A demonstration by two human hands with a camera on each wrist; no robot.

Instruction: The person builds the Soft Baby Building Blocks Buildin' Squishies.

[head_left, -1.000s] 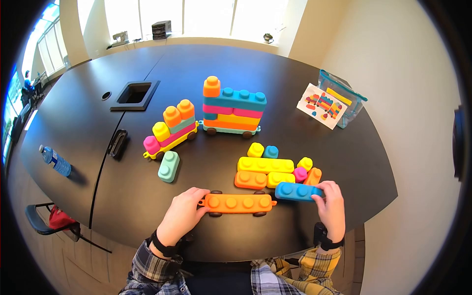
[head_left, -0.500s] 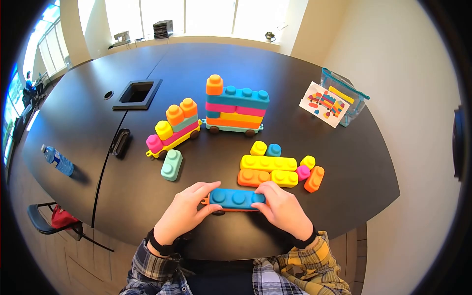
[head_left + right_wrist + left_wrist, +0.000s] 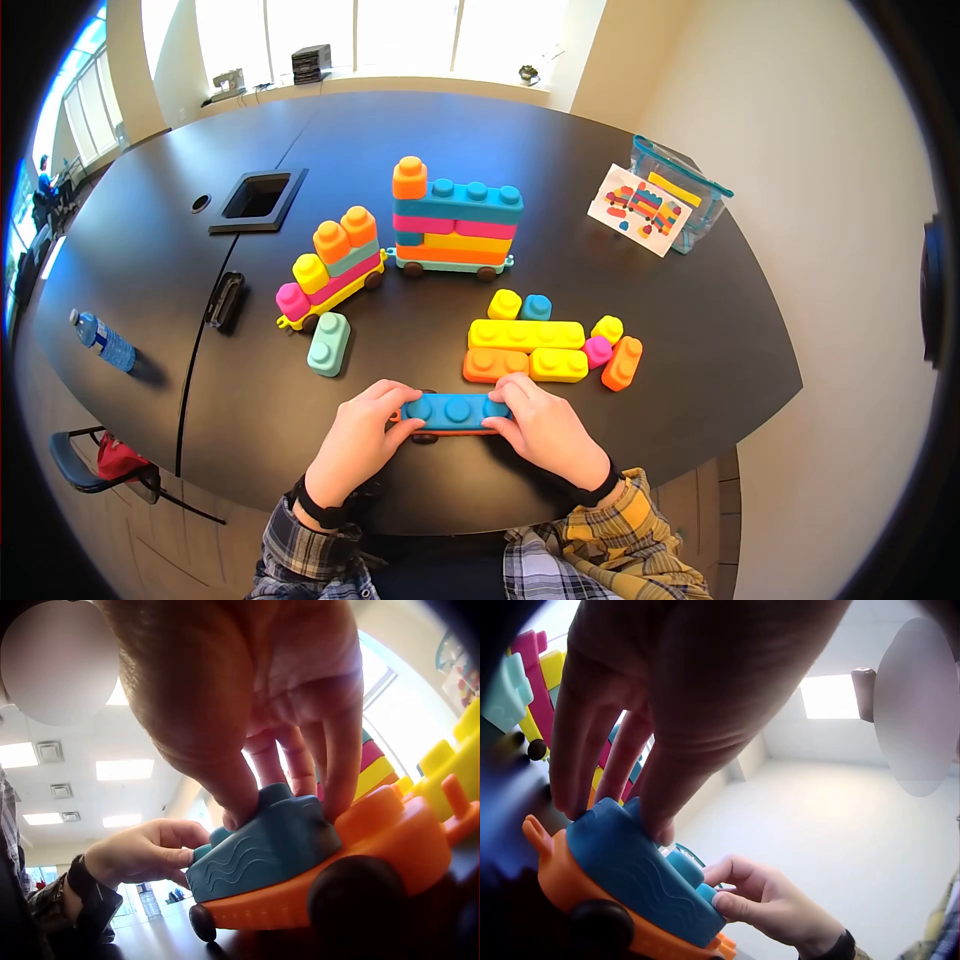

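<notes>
- Bright windows [image 3: 310, 40] back the room; before them spreads my dark counter [image 3: 720, 340].
- Stacked high, the tall wagon [image 3: 457, 240] stands end to end with the stepped wagon [image 3: 350, 265]; I judge both built.
- Left to add, I'd guess, are loose pieces: a long yellow block [image 3: 526, 335], smaller ones around it, and a mint block [image 3: 328, 345] apart.
- Nearest me, on its wheels, an orange base [image 3: 277, 907] carries a blue block [image 3: 457, 408], one orange stud bare; whether it's fully pressed down, I cannot tell.
- My left grip [image 3: 358, 430] pinches the blue block's left end, thumb on the near side.
- My right grip [image 3: 555, 430] pinches its right end likewise.
</notes>
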